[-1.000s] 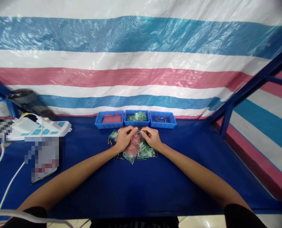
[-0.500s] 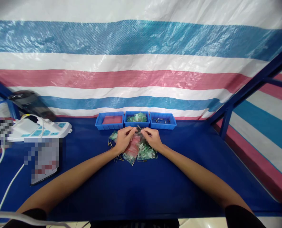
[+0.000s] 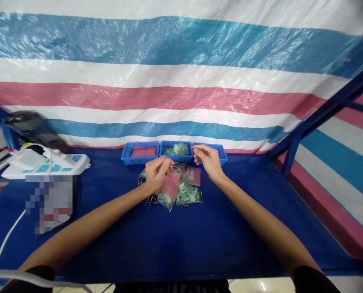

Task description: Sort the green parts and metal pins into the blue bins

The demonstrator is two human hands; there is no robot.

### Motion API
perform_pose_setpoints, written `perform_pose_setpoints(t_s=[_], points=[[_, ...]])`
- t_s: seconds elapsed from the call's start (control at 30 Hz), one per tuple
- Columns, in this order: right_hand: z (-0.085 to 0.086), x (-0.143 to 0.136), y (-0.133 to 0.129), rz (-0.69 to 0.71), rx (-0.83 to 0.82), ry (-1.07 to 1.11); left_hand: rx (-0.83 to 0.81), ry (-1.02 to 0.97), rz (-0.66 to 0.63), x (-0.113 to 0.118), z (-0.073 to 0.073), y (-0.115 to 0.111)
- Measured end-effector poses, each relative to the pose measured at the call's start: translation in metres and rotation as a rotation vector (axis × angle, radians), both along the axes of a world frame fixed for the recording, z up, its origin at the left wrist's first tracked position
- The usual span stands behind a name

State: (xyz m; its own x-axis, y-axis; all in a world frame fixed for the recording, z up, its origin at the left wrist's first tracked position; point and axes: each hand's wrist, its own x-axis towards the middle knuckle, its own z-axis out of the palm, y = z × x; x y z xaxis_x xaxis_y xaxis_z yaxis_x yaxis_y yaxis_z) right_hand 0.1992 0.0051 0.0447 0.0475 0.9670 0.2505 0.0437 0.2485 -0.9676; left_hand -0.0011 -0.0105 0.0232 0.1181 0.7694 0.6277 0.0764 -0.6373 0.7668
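Note:
My left hand point(image 3: 157, 174) is closed, thumb against fingers, above a pile of small parts; what it pinches I cannot make out. Just beneath it lies a pink plastic bag point(image 3: 170, 186). My right hand point(image 3: 210, 162) is raised in front of the right blue bin point(image 3: 223, 155), its fingers curled together towards the thumb; anything in them is too small to see. Between and below the hands are green circuit boards in clear bags point(image 3: 189, 195), a second pink bag point(image 3: 195, 176) and loose thin metal pins point(image 3: 150, 200).
Behind the pile stand a left blue bin point(image 3: 126, 158) with pink bags point(image 3: 143, 151) and a middle blue bin point(image 3: 175, 159) with green boards point(image 3: 179, 149). At left are a white power strip point(image 3: 80, 165), a blurred-out phone-like object point(image 3: 54, 207), white cables and a dark bottle point(image 3: 34, 128).
My right hand has moved up and right, away from my left hand, to the right bin. The second pink bag now shows where it was. My left hand stays over the pile.

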Motion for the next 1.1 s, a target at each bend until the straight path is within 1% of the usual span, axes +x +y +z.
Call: perform_pose_setpoints(t_s=[0.07,0.13,0.17,0.2,0.23,0.27,0.3,0.37,0.4,0.47,0.5,0.57,0.67,0.87,1.1], points=[[0.004,-0.003,-0.007,0.027,0.061,-0.216,-0.076,-0.141,-0.089,-0.001,0.016,0.008],[0.003,-0.005,-0.017,0.061,0.141,-0.449,-0.143,-0.209,-0.149,-0.006,0.030,0.014],[0.001,-0.005,-0.023,0.108,0.171,-0.560,-0.168,-0.192,-0.157,-0.010,0.035,0.015],[-0.003,-0.005,-0.031,0.162,0.209,-0.674,-0.176,-0.135,-0.149,-0.016,0.038,0.015],[-0.007,-0.003,-0.039,0.209,0.240,-0.773,-0.170,-0.024,-0.139,-0.024,0.038,0.012],[-0.012,0.000,-0.047,0.252,0.262,-0.861,-0.144,0.132,-0.113,-0.033,0.037,0.007],[-0.018,0.004,-0.056,0.277,0.272,-0.941,-0.105,0.322,-0.115,-0.043,0.033,0.001],[-0.031,0.012,-0.072,0.305,0.270,-1.071,0.012,0.703,-0.208,-0.065,0.018,-0.012],[-0.037,0.015,-0.079,0.325,0.256,-1.121,0.071,0.847,-0.237,-0.076,0.009,-0.017],[-0.047,0.018,-0.089,0.356,0.203,-1.192,0.153,1.057,-0.249,-0.093,-0.010,-0.024],[-0.052,0.018,-0.092,0.365,0.175,-1.220,0.177,1.125,-0.227,-0.099,-0.018,-0.025],[-0.057,0.014,-0.095,0.368,0.149,-1.261,0.201,1.201,-0.170,-0.104,-0.031,-0.024],[-0.062,0.006,-0.093,0.333,0.166,-1.296,0.208,1.248,-0.138,-0.100,-0.040,-0.021],[-0.064,0.001,-0.081,0.299,0.173,-1.315,0.185,1.236,-0.072,-0.085,-0.046,-0.023],[-0.067,0.000,-0.067,0.245,0.198,-1.305,0.125,1.196,0.030,-0.065,-0.047,-0.031]])
